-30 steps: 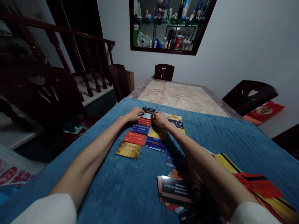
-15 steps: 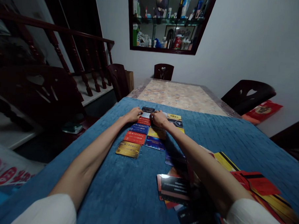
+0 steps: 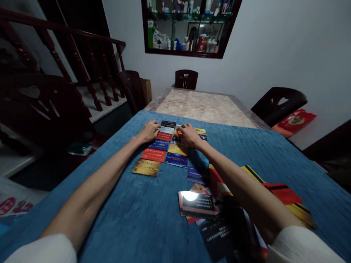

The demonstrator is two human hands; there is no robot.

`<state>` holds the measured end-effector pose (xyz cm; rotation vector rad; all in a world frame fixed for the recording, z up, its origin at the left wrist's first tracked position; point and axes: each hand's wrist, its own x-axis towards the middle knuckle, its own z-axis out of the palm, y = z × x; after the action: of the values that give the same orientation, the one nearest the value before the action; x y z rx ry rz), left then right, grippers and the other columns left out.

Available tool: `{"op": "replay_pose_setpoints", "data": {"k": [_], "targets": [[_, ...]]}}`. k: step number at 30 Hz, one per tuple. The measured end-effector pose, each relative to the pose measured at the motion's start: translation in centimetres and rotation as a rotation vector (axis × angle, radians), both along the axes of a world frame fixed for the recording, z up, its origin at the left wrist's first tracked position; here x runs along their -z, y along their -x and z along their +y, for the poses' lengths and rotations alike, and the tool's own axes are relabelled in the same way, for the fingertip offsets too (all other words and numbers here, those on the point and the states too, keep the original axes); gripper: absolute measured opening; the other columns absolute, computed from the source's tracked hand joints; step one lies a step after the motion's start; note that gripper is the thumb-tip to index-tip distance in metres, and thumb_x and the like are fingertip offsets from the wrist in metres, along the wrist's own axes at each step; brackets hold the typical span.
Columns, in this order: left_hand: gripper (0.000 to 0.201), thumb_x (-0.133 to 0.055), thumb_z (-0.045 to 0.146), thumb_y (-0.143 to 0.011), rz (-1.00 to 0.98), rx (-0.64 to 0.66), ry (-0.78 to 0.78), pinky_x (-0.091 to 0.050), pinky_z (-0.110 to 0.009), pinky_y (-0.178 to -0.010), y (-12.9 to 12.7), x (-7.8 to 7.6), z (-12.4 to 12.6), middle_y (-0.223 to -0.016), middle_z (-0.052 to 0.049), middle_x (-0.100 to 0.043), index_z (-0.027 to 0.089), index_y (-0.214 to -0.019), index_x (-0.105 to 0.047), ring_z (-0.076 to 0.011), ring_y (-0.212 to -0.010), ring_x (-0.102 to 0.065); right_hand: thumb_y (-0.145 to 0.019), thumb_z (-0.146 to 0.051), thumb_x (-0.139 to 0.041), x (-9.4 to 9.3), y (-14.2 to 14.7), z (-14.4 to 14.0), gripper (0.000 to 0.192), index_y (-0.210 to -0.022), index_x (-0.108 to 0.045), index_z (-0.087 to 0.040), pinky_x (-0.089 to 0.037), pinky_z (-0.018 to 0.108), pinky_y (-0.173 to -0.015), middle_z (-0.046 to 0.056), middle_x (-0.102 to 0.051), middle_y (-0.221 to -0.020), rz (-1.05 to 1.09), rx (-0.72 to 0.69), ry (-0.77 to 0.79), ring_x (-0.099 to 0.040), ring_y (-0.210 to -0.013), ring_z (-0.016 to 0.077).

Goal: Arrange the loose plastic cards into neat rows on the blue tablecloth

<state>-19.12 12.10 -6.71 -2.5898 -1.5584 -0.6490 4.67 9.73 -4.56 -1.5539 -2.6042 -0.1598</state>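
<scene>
My left hand (image 3: 149,131) lies at the left edge of the column of cards, its curled fingertips on the end of a silver card (image 3: 166,130). That card sits between a black card (image 3: 168,124) and a red card (image 3: 164,136). My right hand (image 3: 188,135) is over the middle column, fingers bent together on a dark card with an orange picture (image 3: 176,137) and partly covering it. Below lie a yellow card (image 3: 178,149) and a dark blue card (image 3: 176,159). The left column continues with blue (image 3: 158,144), red (image 3: 152,155) and gold (image 3: 146,168) cards.
Loose cards (image 3: 198,204) lie in a pile nearer me, partly under my right forearm. Red and yellow cards (image 3: 283,193) are to the right. A blue cloth (image 3: 116,206) covers this part of the table. Chairs (image 3: 186,78) stand around it; a railing (image 3: 74,61) is at left.
My right hand has drawn off the silver card and uncovered part of the picture card. My left hand stays by the silver card's left end. The view has shifted slightly.
</scene>
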Motion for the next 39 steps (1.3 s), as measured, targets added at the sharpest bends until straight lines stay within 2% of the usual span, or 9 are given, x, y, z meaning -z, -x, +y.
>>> {"op": "replay_pose_setpoints", "data": {"k": [4,9,13,21,27,31,34,39], "targets": [[0.031,-0.047,0.024,-0.091,0.006,0.017,-0.055,-0.048,-0.043,-0.097,-0.7,-0.6,-1.9,-0.113,-0.013,-0.064,0.014,-0.107,-0.072,-0.0270,-0.106,-0.057,-0.093,-0.021,-0.047,-0.5,-1.5,-1.8,0.037,-0.126,-0.063,-0.020,-0.043,0.041,-0.087,0.015,-0.060,-0.128,0.015,-0.012,-0.028,-0.046,-0.119,0.0326],[0.030,-0.047,0.023,-0.092,-0.014,0.082,-0.097,-0.049,-0.044,-0.095,-2.1,-1.4,-4.8,-0.113,-0.013,-0.064,0.014,-0.105,-0.072,-0.0262,-0.104,-0.057,-0.096,-0.021,-0.045,-0.8,-3.5,-4.4,0.028,-0.108,-0.069,-0.018,-0.038,0.037,-0.080,0.015,-0.065,-0.116,0.046,-0.039,-0.096,-0.049,-0.108,0.0290],[0.029,-0.046,0.021,-0.092,-0.035,0.129,-0.136,-0.050,-0.043,-0.094,-3.7,-1.9,-7.4,-0.112,-0.013,-0.063,0.015,-0.102,-0.072,-0.0256,-0.104,-0.057,-0.096,-0.022,-0.047,-0.6,-5.4,-6.6,0.023,-0.100,-0.069,-0.018,-0.033,0.035,-0.074,0.013,-0.068,-0.112,0.101,-0.064,-0.134,-0.049,-0.107,0.0283],[0.026,-0.049,0.016,-0.091,-0.075,0.259,-0.148,-0.050,-0.042,-0.093,-7.5,-1.7,-12.8,-0.113,-0.013,-0.063,0.013,-0.108,-0.069,-0.0253,-0.105,-0.058,-0.093,-0.019,-0.049,0.2,-9.3,-10.8,0.020,-0.093,-0.069,-0.019,-0.026,0.032,-0.066,0.011,-0.069,-0.095,0.187,-0.092,-0.211,-0.050,-0.092,0.0245],[0.026,-0.049,0.011,-0.089,-0.058,0.369,-0.145,-0.049,-0.041,-0.091,-10.0,-1.6,-17.0,-0.114,-0.012,-0.062,0.015,-0.109,-0.065,-0.0246,-0.107,-0.056,-0.092,-0.027,-0.054,1.2,-12.6,-13.9,0.017,-0.090,-0.069,-0.019,-0.029,0.032,-0.068,0.010,-0.067,-0.091,0.225,-0.114,-0.200,-0.049,-0.087,0.0228],[0.023,-0.051,0.013,-0.091,-0.018,0.449,-0.145,-0.047,-0.041,-0.091,-12.0,-1.5,-19.2,-0.113,-0.014,-0.061,0.012,-0.110,-0.064,-0.0250,-0.107,-0.055,-0.094,-0.030,-0.050,1.7,-14.7,-15.9,0.021,-0.091,-0.068,-0.020,-0.031,0.032,-0.068,0.009,-0.066,-0.087,0.268,-0.114,-0.206,-0.048,-0.081,0.0216],[0.023,-0.053,0.019,-0.092,0.026,0.486,-0.132,-0.046,-0.041,-0.087,-13.9,-1.4,-20.9,-0.116,-0.015,-0.061,0.012,-0.111,-0.063,-0.0260,-0.105,-0.055,-0.095,-0.028,-0.048,1.9,-15.9,-17.5,0.022,-0.093,-0.068,-0.020,-0.034,0.033,-0.070,0.009,-0.066,-0.088,0.300,-0.095,-0.189,-0.049,-0.083,0.0225],[0.022,-0.048,0.018,-0.094,0.086,0.584,-0.141,-0.045,-0.041,-0.085,-17.4,-1.1,-23.8,-0.116,-0.015,-0.063,0.015,-0.110,-0.063,-0.0266,-0.106,-0.054,-0.094,-0.022,-0.045,2.2,-17.7,-20.0,0.024,-0.093,-0.069,-0.021,-0.038,0.036,-0.074,0.010,-0.068,-0.094,0.364,-0.046,-0.171,-0.053,-0.089,0.0245]]}}
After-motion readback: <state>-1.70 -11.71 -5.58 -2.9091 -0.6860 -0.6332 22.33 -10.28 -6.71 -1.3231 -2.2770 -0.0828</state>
